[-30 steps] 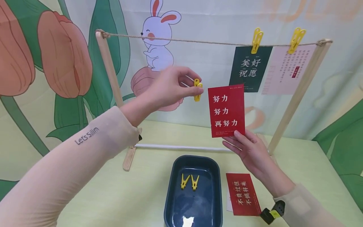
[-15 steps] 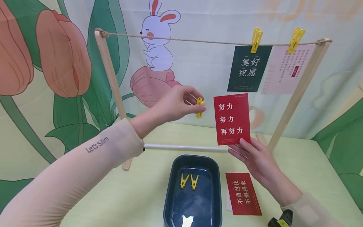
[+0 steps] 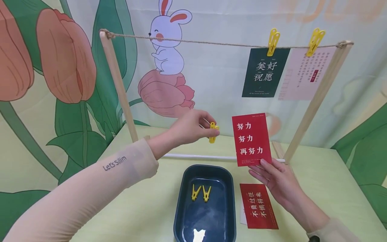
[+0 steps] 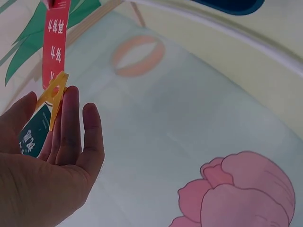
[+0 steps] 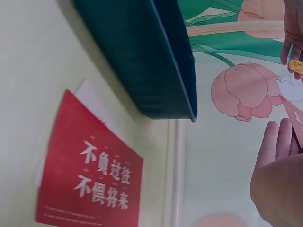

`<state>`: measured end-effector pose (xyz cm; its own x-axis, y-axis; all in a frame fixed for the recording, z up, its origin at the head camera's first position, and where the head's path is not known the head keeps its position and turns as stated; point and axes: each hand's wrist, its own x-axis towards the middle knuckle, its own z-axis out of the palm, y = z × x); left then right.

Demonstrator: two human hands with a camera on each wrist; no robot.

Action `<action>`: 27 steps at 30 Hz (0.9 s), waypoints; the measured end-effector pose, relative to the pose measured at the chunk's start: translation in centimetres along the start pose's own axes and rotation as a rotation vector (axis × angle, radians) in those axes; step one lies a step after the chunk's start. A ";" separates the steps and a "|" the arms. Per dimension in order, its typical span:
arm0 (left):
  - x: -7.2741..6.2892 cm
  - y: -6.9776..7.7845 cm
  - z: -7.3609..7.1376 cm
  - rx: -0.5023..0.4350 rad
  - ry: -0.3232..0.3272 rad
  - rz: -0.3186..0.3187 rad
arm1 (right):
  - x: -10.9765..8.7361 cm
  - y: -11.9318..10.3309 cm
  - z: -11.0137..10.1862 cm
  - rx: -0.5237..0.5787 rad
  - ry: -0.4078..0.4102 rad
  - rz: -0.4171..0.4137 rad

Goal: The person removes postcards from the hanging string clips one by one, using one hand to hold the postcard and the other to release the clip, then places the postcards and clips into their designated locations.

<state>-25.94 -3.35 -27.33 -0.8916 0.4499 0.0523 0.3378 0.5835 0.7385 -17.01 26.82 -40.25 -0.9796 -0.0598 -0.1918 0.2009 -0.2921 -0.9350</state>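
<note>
My left hand (image 3: 193, 127) pinches a yellow clothespin (image 3: 213, 133) between thumb and fingers, in the air below the rope. In the left wrist view the clothespin (image 4: 55, 97) sits at the fingertips, its ends spread in a V. My right hand (image 3: 279, 179) holds a red card (image 3: 252, 140) with white characters by its lower right corner, thumb on the front. The card stands nearly upright, a short way right of the clothespin. Two yellow clothespins (image 3: 273, 42) on the rope (image 3: 193, 42) hold a dark green card (image 3: 265, 73) and a pink card (image 3: 305, 74).
The rope spans two wooden posts (image 3: 119, 85), with a white rod (image 3: 199, 157) low between them. A dark blue tray (image 3: 208, 222) with two yellow clothespins (image 3: 196, 193) stands in front. Right of it, another red card (image 3: 260, 206) lies over a pale one. A printed cloth (image 3: 217, 20) hangs behind.
Both hands have come down from nearer the rope, bringing the clothespin and the red card with them. The card has also shifted to the right. The hanging cards and the tray stay put.
</note>
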 end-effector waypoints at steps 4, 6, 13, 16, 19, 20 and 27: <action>-0.1 -0.6 1.2 -0.005 -0.009 -0.025 | -0.2 0.6 -0.4 -0.018 0.029 0.032; -0.2 -0.8 1.8 -0.006 -0.014 -0.037 | -0.3 0.8 -0.5 -0.024 0.051 0.056; -0.4 -1.8 4.1 0.002 -0.044 -0.052 | -0.8 1.4 -1.0 -0.020 0.121 0.140; -0.5 -2.3 5.0 0.006 -0.056 -0.066 | -0.9 1.6 -1.3 -0.022 0.140 0.167; -0.5 -2.7 5.9 0.008 -0.062 -0.076 | -1.1 2.0 -1.6 -0.042 0.158 0.183; -0.5 -2.8 6.1 0.009 -0.066 -0.078 | -1.2 2.2 -1.7 -0.050 0.164 0.187; -0.7 -3.6 7.6 0.027 -0.107 -0.096 | -1.7 3.3 -2.5 -0.083 0.182 0.238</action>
<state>-24.26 -0.58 -35.10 -0.8835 0.4594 -0.0910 0.2614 0.6449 0.7182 -14.70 28.37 -43.76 -0.8906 0.0572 -0.4512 0.4309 -0.2115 -0.8773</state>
